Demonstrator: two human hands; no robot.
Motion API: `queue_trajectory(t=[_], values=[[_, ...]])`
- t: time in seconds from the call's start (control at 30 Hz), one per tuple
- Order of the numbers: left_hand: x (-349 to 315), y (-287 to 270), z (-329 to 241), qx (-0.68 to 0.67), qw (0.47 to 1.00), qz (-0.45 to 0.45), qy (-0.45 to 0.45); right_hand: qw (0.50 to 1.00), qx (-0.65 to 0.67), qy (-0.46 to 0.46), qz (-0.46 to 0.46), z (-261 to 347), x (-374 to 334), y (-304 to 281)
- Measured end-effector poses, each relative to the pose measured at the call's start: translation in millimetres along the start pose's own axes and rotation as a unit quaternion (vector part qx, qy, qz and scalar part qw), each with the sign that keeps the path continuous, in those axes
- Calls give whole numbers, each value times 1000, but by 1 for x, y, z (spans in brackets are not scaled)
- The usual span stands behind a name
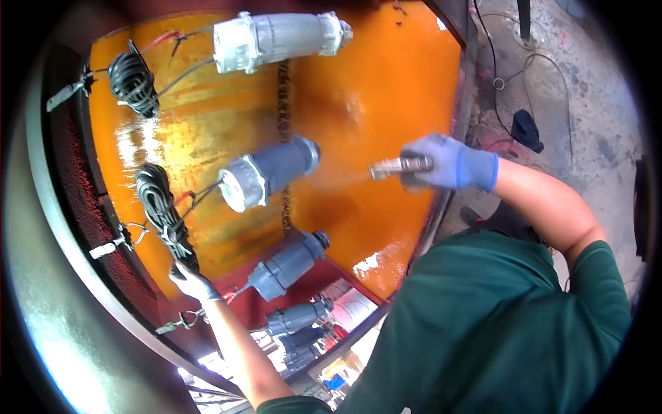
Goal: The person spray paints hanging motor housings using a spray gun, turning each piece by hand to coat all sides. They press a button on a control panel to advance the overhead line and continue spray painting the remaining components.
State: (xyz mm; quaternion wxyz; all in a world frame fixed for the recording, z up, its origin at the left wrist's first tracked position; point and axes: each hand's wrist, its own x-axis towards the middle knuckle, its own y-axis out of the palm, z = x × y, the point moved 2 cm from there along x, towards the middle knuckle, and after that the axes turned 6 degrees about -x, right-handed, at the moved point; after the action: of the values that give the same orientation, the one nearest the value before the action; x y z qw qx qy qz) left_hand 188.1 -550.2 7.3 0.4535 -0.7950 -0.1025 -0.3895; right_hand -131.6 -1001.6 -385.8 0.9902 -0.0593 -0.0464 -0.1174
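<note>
My right hand [448, 162], in a blue-cuffed glove, is closed around a metal spray gun [401, 166]. The gun points left, and a faint mist hangs between its nozzle and a hanging cylindrical metal housing [272, 172]. That housing is dark grey along its body and pale metal at its flanged left end. A bundled black cable [160, 203] runs from this end. The gloved left hand [195, 281] grips the cable bundle's lower end. Farther off hangs a paler silver housing [283, 40] with its own coiled cable [134, 81]. The gun's grip is mostly hidden by my fingers.
Nearer me hang several grey housings, one of them [286, 265] just below the middle one. Metal hooks [107, 247] line a curved rail [52, 214] at left. A glossy orange panel [365, 83] stands behind. Loose cable [496, 83] lies on the concrete floor [586, 117].
</note>
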Motion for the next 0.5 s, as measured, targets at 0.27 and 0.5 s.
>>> queue_trajectory(t=[0.27, 0.5], values=[[5, 0, 12, 18, 1000, -1, -8, 986, 102, -134, -14, 20, -16, -4], [9, 6, -10, -59, 998, -23, 9, 981, -188, -42, 37, -7, -28, 5]])
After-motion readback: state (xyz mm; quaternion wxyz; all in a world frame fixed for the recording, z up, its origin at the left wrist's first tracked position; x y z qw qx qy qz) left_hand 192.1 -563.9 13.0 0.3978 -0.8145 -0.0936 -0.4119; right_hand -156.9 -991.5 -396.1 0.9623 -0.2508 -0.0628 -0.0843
